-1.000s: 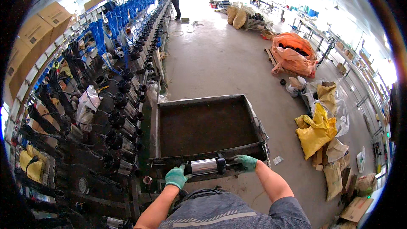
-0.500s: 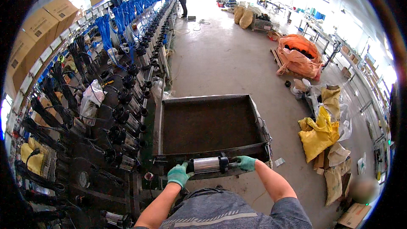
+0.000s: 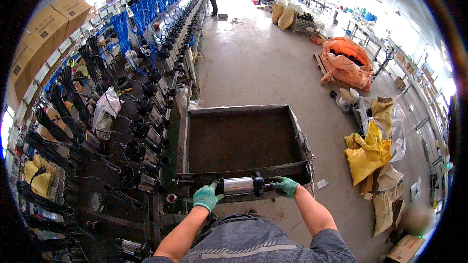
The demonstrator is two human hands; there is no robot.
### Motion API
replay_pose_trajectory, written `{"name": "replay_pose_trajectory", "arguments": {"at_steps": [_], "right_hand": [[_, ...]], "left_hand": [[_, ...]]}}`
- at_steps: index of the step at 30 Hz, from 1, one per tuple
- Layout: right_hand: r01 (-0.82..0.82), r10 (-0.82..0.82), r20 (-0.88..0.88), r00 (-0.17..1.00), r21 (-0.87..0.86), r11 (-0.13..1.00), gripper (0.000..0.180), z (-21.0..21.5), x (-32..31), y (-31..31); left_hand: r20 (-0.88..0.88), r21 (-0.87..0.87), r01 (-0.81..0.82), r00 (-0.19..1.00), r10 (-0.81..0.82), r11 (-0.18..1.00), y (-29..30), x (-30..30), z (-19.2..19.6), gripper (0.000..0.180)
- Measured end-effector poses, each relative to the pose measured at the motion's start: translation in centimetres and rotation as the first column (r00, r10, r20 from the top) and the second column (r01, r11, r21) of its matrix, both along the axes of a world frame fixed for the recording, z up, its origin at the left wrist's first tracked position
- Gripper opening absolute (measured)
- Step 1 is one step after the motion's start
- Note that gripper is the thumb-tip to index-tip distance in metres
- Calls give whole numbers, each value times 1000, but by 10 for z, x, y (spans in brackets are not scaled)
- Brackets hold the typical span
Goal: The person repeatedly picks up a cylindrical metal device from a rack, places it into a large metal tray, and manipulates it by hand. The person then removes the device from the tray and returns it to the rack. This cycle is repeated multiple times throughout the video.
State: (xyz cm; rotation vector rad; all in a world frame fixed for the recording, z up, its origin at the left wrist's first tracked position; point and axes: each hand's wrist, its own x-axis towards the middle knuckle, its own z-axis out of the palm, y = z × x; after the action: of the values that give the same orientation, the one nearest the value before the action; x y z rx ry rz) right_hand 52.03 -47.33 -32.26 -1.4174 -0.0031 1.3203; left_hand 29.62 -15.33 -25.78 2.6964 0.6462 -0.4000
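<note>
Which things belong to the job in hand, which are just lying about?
Job, likely:
silver-and-black cylinder, held by left hand and right hand
dark tray just beyond it

Lying about, apparently:
yellow sack
orange bag
cardboard boxes

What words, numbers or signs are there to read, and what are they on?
There are none I can read clearly.
Cardboard boxes, upper left: dark printed marks, too small to read.
White slip on the floor: too small to tell.
Silver cylinder between the left hand and right hand: no lettering that I can make out.
</note>
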Motion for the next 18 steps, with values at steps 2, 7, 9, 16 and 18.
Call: {"name": "replay_pose_trajectory", "arguments": {"at_steps": [2, 7, 9, 16, 18], "right_hand": [[-23, 22, -11, 1000, -17, 1000, 44, 7, 1, 3], [-24, 23, -10, 1000, -87, 996, 39, 15, 6, 0], [37, -38, -29, 999, -26, 999, 35, 0, 15, -3], [133, -150, -245, 958, -84, 988, 32, -18, 28, 16], [20, -18, -94, 995, 15, 1000, 31, -24, 31, 8]], "left_hand": [[-29, -11, -16, 999, 16, 1000, 1, 1, 1, 74], [2, -24, -9, 1000, 9, 1000, 0, -1, -1, 74], [20, -26, -8, 1000, 8, 1000, -1, 0, -2, 74], [78, -1, 15, 997, -15, 1000, 4, -6, -7, 76], [161, -46, 31, 987, -23, 998, 9, -12, -16, 77]]}}
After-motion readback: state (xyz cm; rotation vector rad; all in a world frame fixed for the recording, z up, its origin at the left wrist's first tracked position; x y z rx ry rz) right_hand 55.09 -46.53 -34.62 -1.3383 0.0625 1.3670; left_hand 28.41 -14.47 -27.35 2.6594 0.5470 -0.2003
